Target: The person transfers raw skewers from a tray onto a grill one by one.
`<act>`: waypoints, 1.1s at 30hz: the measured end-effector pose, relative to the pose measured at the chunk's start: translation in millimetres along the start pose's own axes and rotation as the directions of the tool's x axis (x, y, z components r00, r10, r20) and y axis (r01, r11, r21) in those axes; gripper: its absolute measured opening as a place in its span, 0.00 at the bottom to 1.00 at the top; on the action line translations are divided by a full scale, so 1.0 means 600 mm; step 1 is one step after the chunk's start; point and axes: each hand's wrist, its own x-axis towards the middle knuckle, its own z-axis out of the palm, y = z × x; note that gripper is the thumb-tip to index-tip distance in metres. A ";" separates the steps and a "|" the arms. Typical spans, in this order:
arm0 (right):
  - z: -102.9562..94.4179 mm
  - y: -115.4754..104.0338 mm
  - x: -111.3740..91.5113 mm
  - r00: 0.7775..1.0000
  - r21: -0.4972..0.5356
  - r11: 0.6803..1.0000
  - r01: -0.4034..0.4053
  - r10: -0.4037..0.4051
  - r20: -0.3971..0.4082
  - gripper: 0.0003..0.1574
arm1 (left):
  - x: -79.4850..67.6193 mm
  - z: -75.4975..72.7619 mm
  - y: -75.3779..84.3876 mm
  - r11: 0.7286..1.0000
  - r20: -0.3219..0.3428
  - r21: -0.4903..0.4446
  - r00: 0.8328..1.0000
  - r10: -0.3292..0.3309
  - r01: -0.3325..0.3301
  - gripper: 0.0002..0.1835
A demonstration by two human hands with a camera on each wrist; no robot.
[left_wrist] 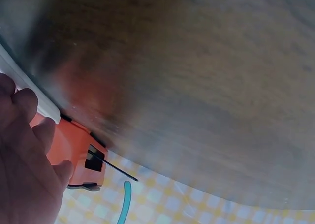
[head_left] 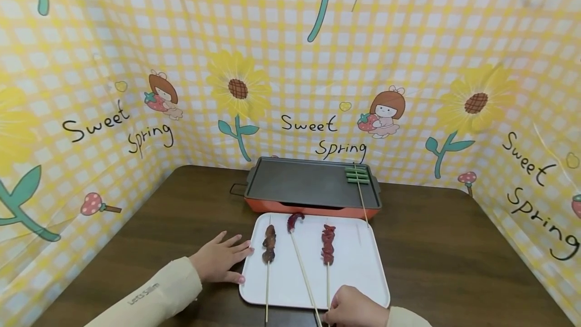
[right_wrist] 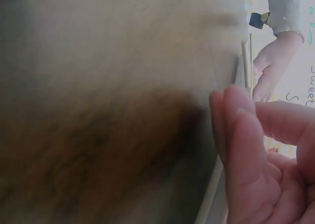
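Observation:
My left hand (head_left: 220,260) lies with fingers spread at the left rim of a white tray (head_left: 354,271), fingertips and thumb at its edge. In the left wrist view, the left hand's fingers (left_wrist: 27,103) appear beside that rim. At the tray's front edge, my right hand (head_left: 356,308) pinches the stick of a red meat skewer (head_left: 328,246). The right wrist view shows thumb and fingers together (right_wrist: 246,145), the pinched stick hidden. A dark red curled tentacle skewer (head_left: 296,222) lies slanted, its stick ending close to the right hand. To its left is a brown meat skewer (head_left: 269,243).
Behind the tray stands an orange grill with a dark flat plate (head_left: 295,180) and a wire handle (head_left: 237,189). A green vegetable skewer (head_left: 357,175) lies on its right side, stick over the tray corner. A checked cloth (head_left: 290,64) surrounds the wooden table (head_left: 436,246).

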 end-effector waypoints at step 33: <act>-0.044 0.017 -0.055 1.000 0.291 0.957 0.004 -0.009 0.017 0.14 | -0.003 0.009 -0.001 1.000 -0.029 -0.009 0.999 0.024 -0.024 0.39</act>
